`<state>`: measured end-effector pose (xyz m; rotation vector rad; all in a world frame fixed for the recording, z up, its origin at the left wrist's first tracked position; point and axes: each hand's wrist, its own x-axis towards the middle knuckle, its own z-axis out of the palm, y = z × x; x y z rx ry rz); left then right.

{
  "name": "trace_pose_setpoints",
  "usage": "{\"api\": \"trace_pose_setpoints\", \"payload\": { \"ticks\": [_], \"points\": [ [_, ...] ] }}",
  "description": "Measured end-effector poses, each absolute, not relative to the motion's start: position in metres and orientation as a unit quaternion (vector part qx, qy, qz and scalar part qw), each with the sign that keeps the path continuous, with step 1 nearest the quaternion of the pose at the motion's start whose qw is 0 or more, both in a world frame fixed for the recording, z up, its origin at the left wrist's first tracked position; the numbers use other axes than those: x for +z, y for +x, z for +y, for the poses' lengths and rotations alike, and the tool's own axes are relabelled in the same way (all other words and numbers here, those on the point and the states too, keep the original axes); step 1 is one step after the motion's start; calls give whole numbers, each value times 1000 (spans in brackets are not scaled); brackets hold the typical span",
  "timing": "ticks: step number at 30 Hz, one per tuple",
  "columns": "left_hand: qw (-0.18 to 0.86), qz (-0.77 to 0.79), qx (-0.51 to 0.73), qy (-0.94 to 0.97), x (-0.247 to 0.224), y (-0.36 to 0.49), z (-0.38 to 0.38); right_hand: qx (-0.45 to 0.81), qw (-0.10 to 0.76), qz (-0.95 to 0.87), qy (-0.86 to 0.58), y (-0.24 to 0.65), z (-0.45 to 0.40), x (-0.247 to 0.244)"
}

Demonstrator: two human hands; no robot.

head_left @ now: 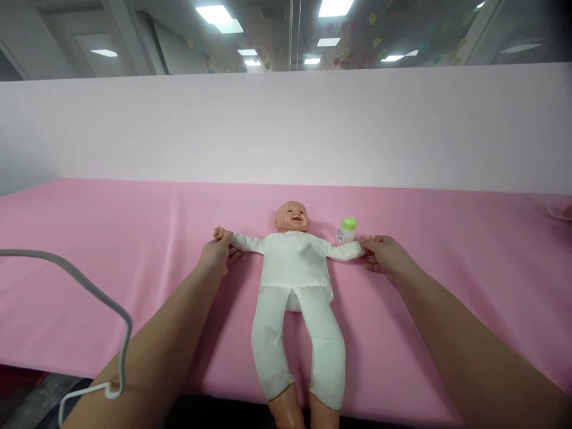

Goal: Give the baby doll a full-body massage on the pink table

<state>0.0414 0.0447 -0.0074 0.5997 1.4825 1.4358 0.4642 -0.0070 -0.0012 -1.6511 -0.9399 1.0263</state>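
A baby doll [295, 262] in a white cloth body lies on its back on the pink sheet, head away from me and arms spread to both sides. Its bare feet reach past the near edge of the table. My left hand [220, 253] is closed around the doll's hand on the left side. On the other side, my right hand [385, 253] grips the doll's other hand between thumb and fingers. Close to my right hand stands a small clear bottle with a green cap [347, 229], behind the doll's arm and untouched.
A pink sheet [147, 238] covers the table, with a white wall panel [286, 128] along its back and glass above. A grey cable [89, 286] loops across the left side, in front of my left forearm. Something partly cut off lies at the far right edge.
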Motion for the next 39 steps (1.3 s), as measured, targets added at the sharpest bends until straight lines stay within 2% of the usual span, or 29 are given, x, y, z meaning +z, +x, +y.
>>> {"api": "trace_pose_setpoints", "payload": {
  "ticks": [3, 5, 11, 14, 17, 19, 25, 29, 32, 35, 39],
  "points": [
    [478, 615, 581, 235, -7, 40, 46, 436, 433, -369, -697, 464, -5, -4],
    [479, 621, 577, 227, -5, 41, 45, 424, 437, -361, -707, 464, -4, -7],
    [475, 549, 614, 311, 8, 50, 28, 303, 526, -406, -683, 453, -10, 0],
    [412, 506, 618, 439, 19, 65, 10, 229, 543, -463, -662, 430, -25, 13],
    [315, 502, 568, 571, 28, 85, -12, 190, 562, -551, -587, 402, -43, 23],
    [251, 501, 517, 647, 32, 97, -23, 158, 539, -626, -541, 386, -53, 25],
    [105, 484, 364, 789, 25, 110, -29, 38, 357, -821, -443, 364, -63, 21],
    [48, 441, 330, 834, 18, 109, -24, -26, 318, -865, -388, 360, -62, 18],
    [53, 429, 328, 840, 18, 109, -22, -35, 317, -869, -380, 358, -62, 17],
    [109, 452, 358, 810, 21, 107, -21, 8, 349, -844, -407, 359, -63, 18],
    [235, 497, 484, 681, 23, 96, -13, 136, 506, -694, -494, 372, -58, 21]
  ]
}}
